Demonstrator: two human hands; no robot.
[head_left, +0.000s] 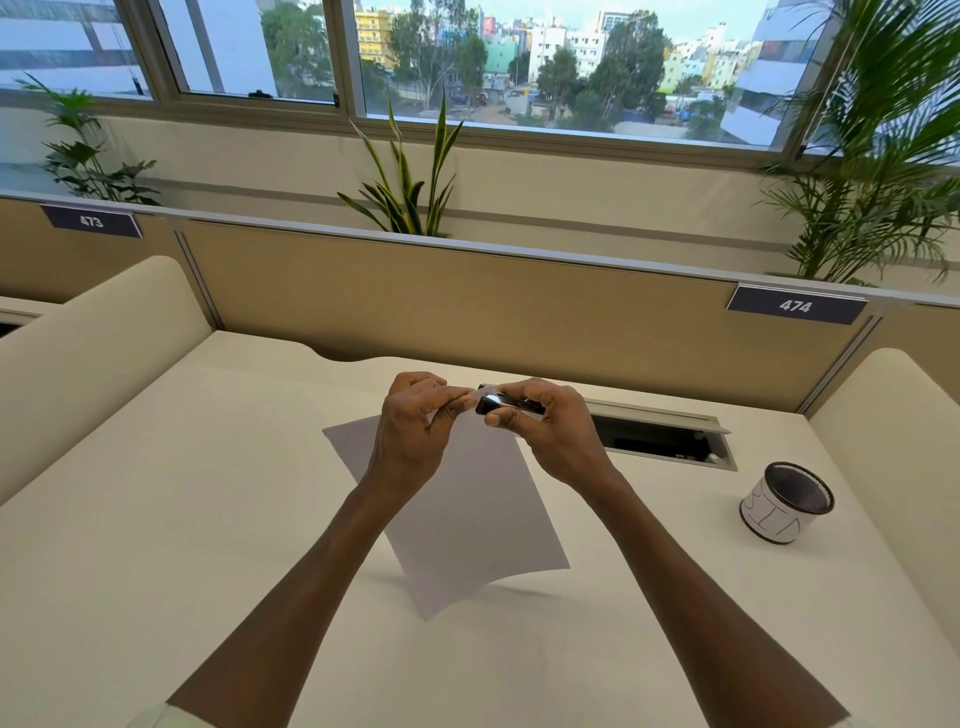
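Above the middle of the tabletop (208, 519), both hands meet at the top corner of a white sheet of paper (467, 519). The left hand (410, 415) has its fingers curled and pinches that corner between thumb and fingertips. The right hand (550, 431), at three o'clock from the left one and almost touching it, is wrapped round a black stapler (506, 405), thumb underneath and fingers over the top. The stapler's nose points to nine o'clock and sits right at the pinched corner; whether the paper is inside its mouth cannot be told.

From the hands the sheet hangs tilted, its far corner reaching toward six o'clock, with a shadow on the tabletop under its right edge.

At three o'clock from the right hand an open cable hatch (660, 436) is sunk into the tabletop. At four o'clock stands a black mesh cup (787, 501) wrapped in white paper with handwriting. At twelve o'clock a tan partition (467, 296) closes off the tabletop, carrying a plate (796, 305) marked 474 toward two o'clock, and a snake plant (410, 176) rises behind it.
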